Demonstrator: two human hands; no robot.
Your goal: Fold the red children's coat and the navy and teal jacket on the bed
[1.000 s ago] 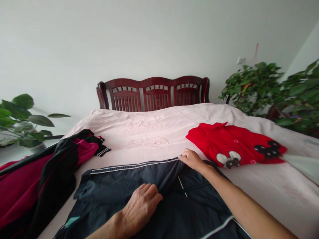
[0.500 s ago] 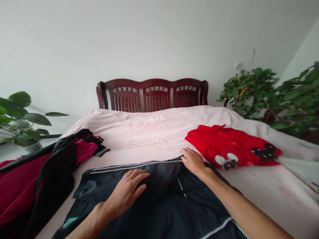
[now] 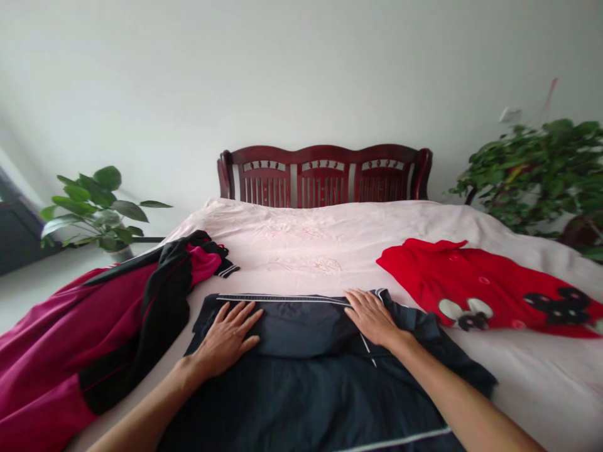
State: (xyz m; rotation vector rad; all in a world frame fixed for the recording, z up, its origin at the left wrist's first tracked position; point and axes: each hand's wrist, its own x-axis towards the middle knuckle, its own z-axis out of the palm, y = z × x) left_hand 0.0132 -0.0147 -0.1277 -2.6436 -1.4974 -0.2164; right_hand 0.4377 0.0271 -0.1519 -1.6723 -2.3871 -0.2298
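Observation:
A dark navy garment (image 3: 301,389) with white piping lies spread on the bed in front of me; I cannot tell if it is a jacket or something else. My left hand (image 3: 230,336) rests flat on its upper left part, fingers spread. Near its upper right edge, my right hand (image 3: 370,314) lies palm down with fingers stretched out. A white-trimmed band runs along the garment's far edge between the hands. A white-piped slit shows beside my right wrist.
A magenta and black jacket (image 3: 117,333) lies to the left, a red garment (image 3: 490,282) with black and white appliqués to the right. The pink sheet (image 3: 301,245) reaches toward the dark wooden headboard (image 3: 325,176). Potted plants stand at left (image 3: 101,213) and right (image 3: 532,176).
My left hand has flattened onto the cloth with its fingers spread. My right hand has flattened at the far edge. The garment's far edge lies straighter, and the view has turned left.

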